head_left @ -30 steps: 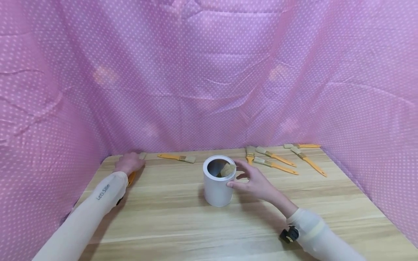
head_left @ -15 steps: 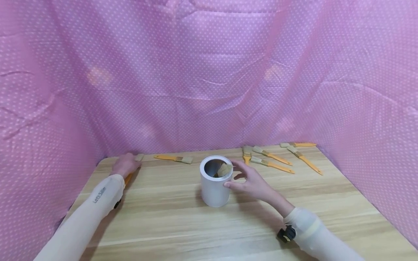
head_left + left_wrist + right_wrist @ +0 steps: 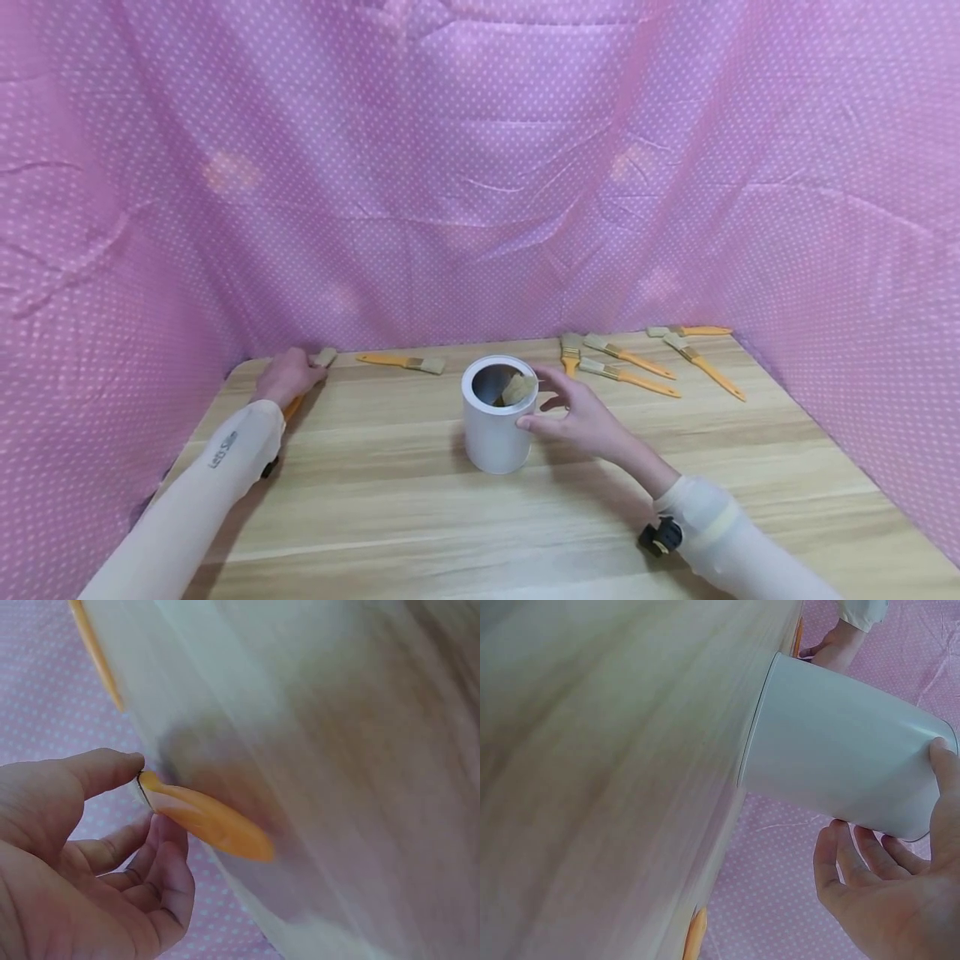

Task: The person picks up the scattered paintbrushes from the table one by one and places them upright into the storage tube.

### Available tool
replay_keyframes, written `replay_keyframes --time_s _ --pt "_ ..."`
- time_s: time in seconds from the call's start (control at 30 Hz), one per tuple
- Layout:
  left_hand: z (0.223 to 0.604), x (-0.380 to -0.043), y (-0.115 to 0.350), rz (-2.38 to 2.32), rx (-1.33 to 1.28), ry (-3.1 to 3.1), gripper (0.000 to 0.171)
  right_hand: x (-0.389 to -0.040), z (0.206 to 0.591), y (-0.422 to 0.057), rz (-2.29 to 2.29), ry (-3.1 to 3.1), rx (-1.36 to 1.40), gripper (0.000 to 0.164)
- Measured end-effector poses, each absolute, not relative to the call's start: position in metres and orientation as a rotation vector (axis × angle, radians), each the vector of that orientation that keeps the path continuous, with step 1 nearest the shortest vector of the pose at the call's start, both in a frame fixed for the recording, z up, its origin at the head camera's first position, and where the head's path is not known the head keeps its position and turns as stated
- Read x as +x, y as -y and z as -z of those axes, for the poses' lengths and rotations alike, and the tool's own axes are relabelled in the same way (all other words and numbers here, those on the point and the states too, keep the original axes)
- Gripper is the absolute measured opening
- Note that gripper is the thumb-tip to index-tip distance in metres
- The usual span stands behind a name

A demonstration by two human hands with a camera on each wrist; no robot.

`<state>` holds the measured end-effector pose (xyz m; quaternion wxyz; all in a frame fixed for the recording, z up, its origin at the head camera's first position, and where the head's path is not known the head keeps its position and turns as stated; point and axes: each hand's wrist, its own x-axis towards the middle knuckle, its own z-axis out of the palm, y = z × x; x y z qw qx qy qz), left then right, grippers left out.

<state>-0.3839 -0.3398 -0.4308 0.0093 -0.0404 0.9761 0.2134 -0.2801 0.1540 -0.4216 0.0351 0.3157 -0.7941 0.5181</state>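
Note:
At the far left of the table, my left hand (image 3: 288, 377) pinches a flat paintbrush (image 3: 214, 823) between thumb and fingertips near its metal band. The brush's orange handle points back toward the wrist, and pale bristles show past the fingers in the head view. My right hand (image 3: 583, 418) holds a white can (image 3: 497, 440) by its right side near the rim, thumb in front and fingers behind. The can stands upright on the table. Inside it, pale bristles (image 3: 517, 388) lean against the right of the opening; what lies deeper is mostly hidden.
One paintbrush (image 3: 401, 362) lies at the back edge between the left hand and the can. Several more, including a paintbrush (image 3: 703, 367), lie at the back right of the wooden table (image 3: 420, 525). A pink dotted curtain (image 3: 480, 183) encloses the back and sides.
The head view has shifted slightly. Slightly more of the left brush's bristles shows beyond the fingers than half a second ago. The right hand stays at the can.

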Motion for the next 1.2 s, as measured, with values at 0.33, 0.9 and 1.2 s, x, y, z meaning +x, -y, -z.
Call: replay_keyframes --time_s 0.33,0.9,1.2 --pt "0.412 -0.375 0.324 -0.788 -0.047 -3.085 0.045 -0.279 0.42 -0.154 -1.609 2.438 0.954 0.075" --pt "0.366 -0.35 0.255 -0.92 0.318 -3.259 0.037 -0.279 0.419 -0.15 -1.619 2.468 0.928 0.074" --pt "0.34 -0.321 0.218 -0.999 0.527 -3.252 0.035 -0.28 0.42 -0.148 -1.62 2.461 0.932 0.075"
